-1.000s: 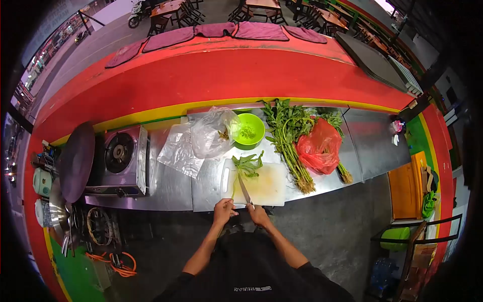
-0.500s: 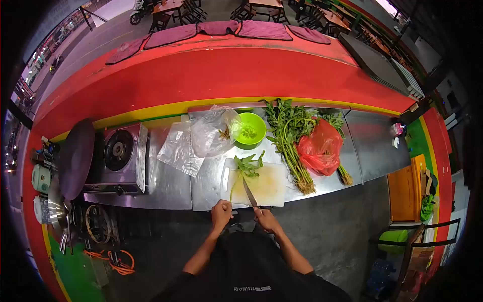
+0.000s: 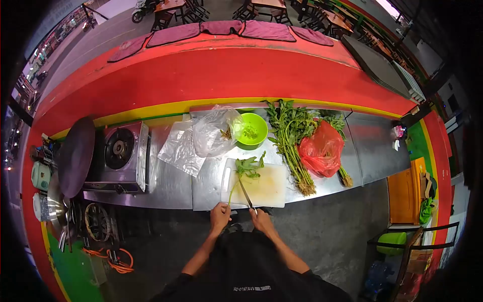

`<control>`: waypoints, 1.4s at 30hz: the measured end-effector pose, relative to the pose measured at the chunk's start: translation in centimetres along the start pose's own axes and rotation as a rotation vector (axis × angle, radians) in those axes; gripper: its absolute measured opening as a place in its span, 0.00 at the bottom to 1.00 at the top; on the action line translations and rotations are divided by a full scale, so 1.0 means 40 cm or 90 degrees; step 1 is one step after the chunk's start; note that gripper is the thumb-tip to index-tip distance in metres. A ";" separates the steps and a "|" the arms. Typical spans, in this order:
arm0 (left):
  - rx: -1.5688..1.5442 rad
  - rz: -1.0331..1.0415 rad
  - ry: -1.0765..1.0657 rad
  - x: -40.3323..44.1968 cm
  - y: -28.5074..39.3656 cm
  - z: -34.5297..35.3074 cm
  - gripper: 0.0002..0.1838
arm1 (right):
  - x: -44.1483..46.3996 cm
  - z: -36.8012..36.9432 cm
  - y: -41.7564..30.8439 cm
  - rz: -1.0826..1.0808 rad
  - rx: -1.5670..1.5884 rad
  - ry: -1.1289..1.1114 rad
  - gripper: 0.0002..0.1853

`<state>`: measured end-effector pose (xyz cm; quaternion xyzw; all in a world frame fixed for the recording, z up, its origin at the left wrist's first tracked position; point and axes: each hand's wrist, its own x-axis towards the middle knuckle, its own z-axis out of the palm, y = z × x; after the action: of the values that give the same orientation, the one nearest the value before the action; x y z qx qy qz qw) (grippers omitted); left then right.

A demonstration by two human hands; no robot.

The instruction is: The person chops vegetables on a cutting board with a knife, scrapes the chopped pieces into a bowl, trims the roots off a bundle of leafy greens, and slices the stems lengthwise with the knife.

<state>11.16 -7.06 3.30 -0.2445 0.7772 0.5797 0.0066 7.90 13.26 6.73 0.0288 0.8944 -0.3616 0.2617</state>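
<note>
Leafy greens on a thin stem [image 3: 248,167] lie across the white cutting board [image 3: 271,189]. At the board's front left edge, my left hand [image 3: 220,216] is closed around the stem's lower end. My right hand [image 3: 262,221] grips a knife [image 3: 245,194] by its handle, the blade pointing away from me and left. The blade's tip is close beside the stem, just below the leaves; I cannot tell if they touch. Behind the board, a lime green bowl [image 3: 252,130] contains small green pieces.
Bundled leafy stalks [image 3: 291,146] with roots and a red plastic bag [image 3: 322,151] lie right of the board. Clear plastic bags [image 3: 214,133] are behind left. Farther left stands a gas stove [image 3: 118,156] with a large dark round pan [image 3: 75,158] beside it.
The knife and my right hand have shifted slightly left and toward me, bringing the blade nearer the stem. The leaves have turned a little on the board.
</note>
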 end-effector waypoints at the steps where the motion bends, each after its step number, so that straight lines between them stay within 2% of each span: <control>1: 0.016 -0.003 -0.002 -0.002 0.004 -0.004 0.10 | 0.001 0.001 0.000 -0.008 -0.007 0.008 0.32; 9: 0.038 -0.030 -0.013 -0.008 0.013 -0.014 0.11 | 0.004 0.009 -0.003 -0.016 -0.059 0.023 0.30; 17: -0.011 -0.005 -0.055 -0.004 -0.016 -0.016 0.10 | 0.018 0.049 0.048 -0.160 -0.128 0.124 0.26; 21: -0.023 -0.010 -0.080 -0.005 0.008 -0.023 0.10 | 0.026 0.047 0.046 -0.123 -0.140 0.097 0.26; 23: -0.090 -0.071 -0.115 -0.010 0.030 -0.026 0.10 | 0.024 0.045 0.041 -0.106 -0.156 0.091 0.27; 30: -0.096 -0.039 -0.149 -0.004 0.066 -0.035 0.11 | 0.025 0.043 0.036 -0.112 -0.163 0.098 0.28; 32: -0.124 -0.055 -0.155 -0.003 0.078 -0.039 0.11 | 0.025 0.041 0.028 -0.078 -0.166 0.091 0.27; 34: -0.113 -0.054 -0.156 -0.004 0.097 -0.044 0.10 | 0.027 0.044 0.035 -0.117 -0.184 0.102 0.27; 37: -0.152 -0.054 -0.239 -0.027 0.111 -0.047 0.12 | 0.026 0.039 0.024 -0.081 -0.172 0.080 0.27; 42: -0.166 -0.097 -0.215 -0.075 0.129 -0.051 0.13 | 0.033 0.023 0.022 -0.042 -0.168 0.025 0.31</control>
<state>12.38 -6.73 9.48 -0.2006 0.6630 0.7057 0.1490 7.40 13.12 4.98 -0.0281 0.9396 -0.2486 0.2334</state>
